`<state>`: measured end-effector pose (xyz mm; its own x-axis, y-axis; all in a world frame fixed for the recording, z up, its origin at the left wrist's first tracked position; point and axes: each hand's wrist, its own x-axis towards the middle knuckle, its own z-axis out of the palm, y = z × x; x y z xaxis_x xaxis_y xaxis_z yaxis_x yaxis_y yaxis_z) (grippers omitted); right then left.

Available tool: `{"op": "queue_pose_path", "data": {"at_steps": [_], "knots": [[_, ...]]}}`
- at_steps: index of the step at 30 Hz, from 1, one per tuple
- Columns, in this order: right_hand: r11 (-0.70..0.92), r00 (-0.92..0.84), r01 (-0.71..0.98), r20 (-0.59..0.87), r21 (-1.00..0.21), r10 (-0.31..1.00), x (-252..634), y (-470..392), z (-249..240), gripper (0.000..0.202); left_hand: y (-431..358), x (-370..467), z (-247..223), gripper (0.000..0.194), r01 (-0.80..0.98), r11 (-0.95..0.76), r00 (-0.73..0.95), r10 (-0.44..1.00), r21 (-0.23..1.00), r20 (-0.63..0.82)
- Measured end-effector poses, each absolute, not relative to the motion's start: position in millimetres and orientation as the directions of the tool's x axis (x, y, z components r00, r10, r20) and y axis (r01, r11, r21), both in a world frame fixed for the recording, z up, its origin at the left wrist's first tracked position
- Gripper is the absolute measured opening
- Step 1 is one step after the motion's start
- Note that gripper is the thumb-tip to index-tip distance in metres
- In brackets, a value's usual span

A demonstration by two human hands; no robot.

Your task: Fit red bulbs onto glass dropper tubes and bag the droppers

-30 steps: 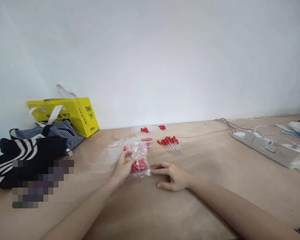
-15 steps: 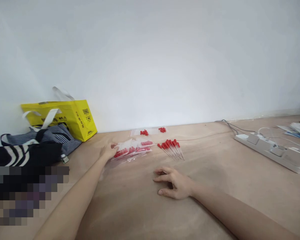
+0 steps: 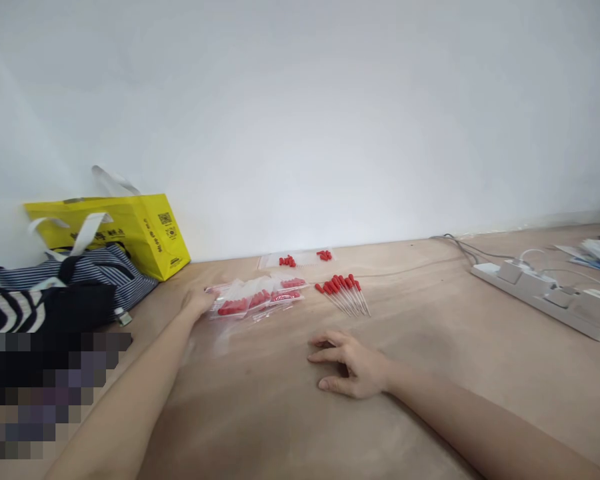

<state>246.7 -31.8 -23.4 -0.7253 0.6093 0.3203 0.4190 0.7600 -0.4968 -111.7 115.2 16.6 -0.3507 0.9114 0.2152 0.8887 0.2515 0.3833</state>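
Note:
My left hand (image 3: 199,303) is at the left end of a row of overlapping clear zip bags (image 3: 254,287), its fingers closed on the edge of the leftmost bag. Red rubber bulbs (image 3: 233,307) show through the plastic. Nearer to me, my right hand (image 3: 350,365) rests on the table with fingers apart and nothing in them. Beyond it lies a fanned bunch of glass droppers (image 3: 349,301) with red bulbs, their thin tips pointing toward me.
Behind the bags, another flat plastic bag (image 3: 304,259) lies near the wall with two small clusters of red bulbs. A yellow bag (image 3: 165,233), a striped bag (image 3: 105,277) and black cloth (image 3: 87,308) stand at left. A white power strip (image 3: 545,300) with plugs and cables lies right.
My left hand has drawn back to the left, and the leftmost zip bag has shifted left with it, spreading the row. My right hand stays in place. The view has turned slightly.

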Motion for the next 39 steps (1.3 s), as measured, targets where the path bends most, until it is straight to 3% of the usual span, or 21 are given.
{"op": "queue_pose_path", "data": {"at_steps": [5, 11, 15, 20, 25, 28, 32, 35, 37, 39], "knots": [[0.760, -0.725, 0.422, 0.319, -0.495, 0.610, 247, -32, -24, 0.046, 95, -112, 37, 0.029, 0.852, 0.310, -0.448, 0.848, 0.421, 0.283], [0.769, -0.727, 0.412, 0.333, -0.488, 0.601, 247, -32, -24, 0.046, 63, -100, 65, 0.035, 0.867, 0.206, -0.466, 0.659, 0.455, 0.591], [0.780, -0.728, 0.410, 0.345, -0.472, 0.592, 247, -31, -25, 0.045, 42, -89, 55, 0.036, 0.937, -0.032, -0.225, 0.704, 0.347, 0.674], [0.780, -0.728, 0.406, 0.347, -0.477, 0.591, 248, -31, -26, 0.045, 24, -91, 19, 0.033, 0.873, -0.445, 0.293, 0.806, 0.199, 0.515], [0.774, -0.727, 0.405, 0.341, -0.487, 0.595, 248, -31, -25, 0.045, 13, -103, 9, 0.028, 0.802, -0.598, 0.484, 0.643, -0.005, 0.594], [0.770, -0.725, 0.409, 0.338, -0.490, 0.600, 248, -32, -25, 0.045, 4, -96, 13, 0.030, 0.757, -0.648, 0.524, 0.527, -0.082, 0.669], [0.771, -0.721, 0.401, 0.350, -0.494, 0.599, 248, -32, -24, 0.046, -20, -54, 9, 0.033, 0.607, -0.777, 0.653, 0.366, -0.168, 0.663], [0.745, -0.670, 0.416, 0.378, -0.522, 0.639, 249, -31, -23, 0.054, -41, -11, -2, 0.030, 0.578, -0.815, 0.664, 0.446, -0.034, 0.600], [0.728, -0.631, 0.428, 0.400, -0.535, 0.665, 250, -30, -22, 0.061, -51, 12, -5, 0.032, 0.579, -0.798, 0.632, 0.569, 0.167, 0.526], [0.735, -0.618, 0.423, 0.425, -0.529, 0.662, 251, -29, -21, 0.062, -52, 25, -1, 0.061, 0.571, -0.758, 0.668, 0.652, 0.316, 0.358]]}}
